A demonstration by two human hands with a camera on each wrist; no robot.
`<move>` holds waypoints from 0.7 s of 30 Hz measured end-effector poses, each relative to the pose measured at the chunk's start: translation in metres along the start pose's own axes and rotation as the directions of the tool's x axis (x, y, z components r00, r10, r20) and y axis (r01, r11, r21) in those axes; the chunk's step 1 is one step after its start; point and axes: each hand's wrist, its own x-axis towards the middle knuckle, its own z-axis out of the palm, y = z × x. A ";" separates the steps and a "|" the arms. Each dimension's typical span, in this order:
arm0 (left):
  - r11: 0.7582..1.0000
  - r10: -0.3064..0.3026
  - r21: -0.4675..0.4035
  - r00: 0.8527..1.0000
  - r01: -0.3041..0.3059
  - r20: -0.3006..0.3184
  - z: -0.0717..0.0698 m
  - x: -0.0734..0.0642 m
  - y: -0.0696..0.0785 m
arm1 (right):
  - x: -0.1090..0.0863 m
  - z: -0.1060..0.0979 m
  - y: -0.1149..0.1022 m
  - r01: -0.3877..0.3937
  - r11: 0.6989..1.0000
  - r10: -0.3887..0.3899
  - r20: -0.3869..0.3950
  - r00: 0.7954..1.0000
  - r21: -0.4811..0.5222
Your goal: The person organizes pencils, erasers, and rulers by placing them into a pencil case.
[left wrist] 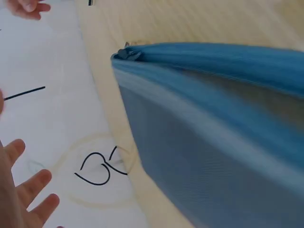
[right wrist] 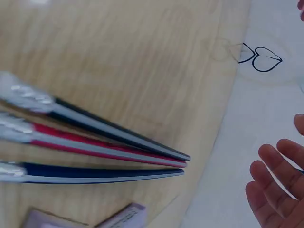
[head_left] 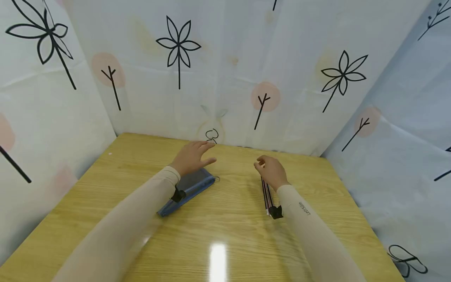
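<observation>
1. two bare hands in pale sleeves are hovering over a yellow wooden table point(head_left: 232, 203), with a patterned cloth wall point(head_left: 225, 74) hanging behind it.
2. the left hand point(head_left: 193, 156) is reaching over the far end of a blue zip pouch point(head_left: 195, 190); its fingers are spreading wide, thumb standing apart, and are gripping nothing.
3. the pouch is lying diagonally on the table at the person's left, its mesh side showing and its mouth gaping partly, with a zip pull point(left wrist: 127, 53) sitting at one corner.
4. the right hand point(head_left: 271, 170) is hanging above the far ends of three slim sticks point(right wrist: 95, 146), probably paintbrushes; its fingers are bending loosely, well short of closing, and are holding nothing.
5. the sticks, dark, red and blue, are lying side by side at the person's right, their tapering ends pointing towards the wall; two pale purple pieces point(right wrist: 126, 216) are resting near them, too cropped to identify.
6. risks, as a judgement: a hurried grab could be rolling the smooth sticks apart; the narrow mouth and soft sides could be catching a stick's end, or the pouch could be sliding if nothing is steadying it.
</observation>
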 end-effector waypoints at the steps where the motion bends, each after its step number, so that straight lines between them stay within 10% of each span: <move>1: 1.000 -0.009 0.007 1.000 0.009 -0.009 0.001 -0.006 -0.001 | -0.005 0.001 0.002 -0.010 1.000 0.010 0.001 1.000 0.006; 9: 0.999 -0.030 0.021 0.994 0.033 -0.106 0.000 -0.045 0.004 | -0.033 0.004 0.010 -0.046 0.999 0.046 -0.017 0.999 0.024; 21: 0.999 -0.044 -0.027 0.997 0.042 -0.070 0.005 -0.082 0.015 | -0.050 0.017 0.009 -0.127 0.991 0.126 0.031 0.992 0.040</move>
